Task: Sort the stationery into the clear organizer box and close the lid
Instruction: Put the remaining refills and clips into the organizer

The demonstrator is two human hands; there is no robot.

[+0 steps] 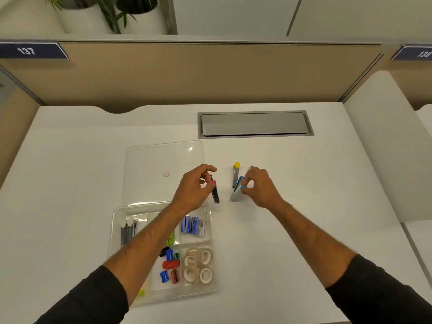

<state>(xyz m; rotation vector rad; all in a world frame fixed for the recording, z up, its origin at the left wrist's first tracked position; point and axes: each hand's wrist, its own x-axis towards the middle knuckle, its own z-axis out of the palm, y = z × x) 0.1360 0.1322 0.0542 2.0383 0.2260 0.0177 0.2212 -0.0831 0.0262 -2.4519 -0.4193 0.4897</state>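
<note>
The clear organizer box (pixel 211 232) lies open on the white desk, its lid (pixel 161 160) flat behind it. Its compartments hold sharpeners (pixel 170 265), tape rolls (pixel 198 265), blue staple boxes (pixel 192 225) and dark tools (pixel 127 230). My left hand (pixel 194 185) pinches a small black clipper with a pink tip (pixel 215 191) just right of the lid. My right hand (pixel 259 185) pinches a silver clipper with a blue tip (pixel 237 191). A yellow-tipped clipper (pixel 235 175) lies on the desk between my hands. Another small metal item (pixel 252 167) peeks out behind my right hand.
A grey cable hatch (pixel 254 124) is set into the desk behind the hands. A small pink disc (pixel 166 174) shows through or on the lid. A beige partition (pixel 198 73) closes off the back, with potted plants (pixel 112 12) beyond.
</note>
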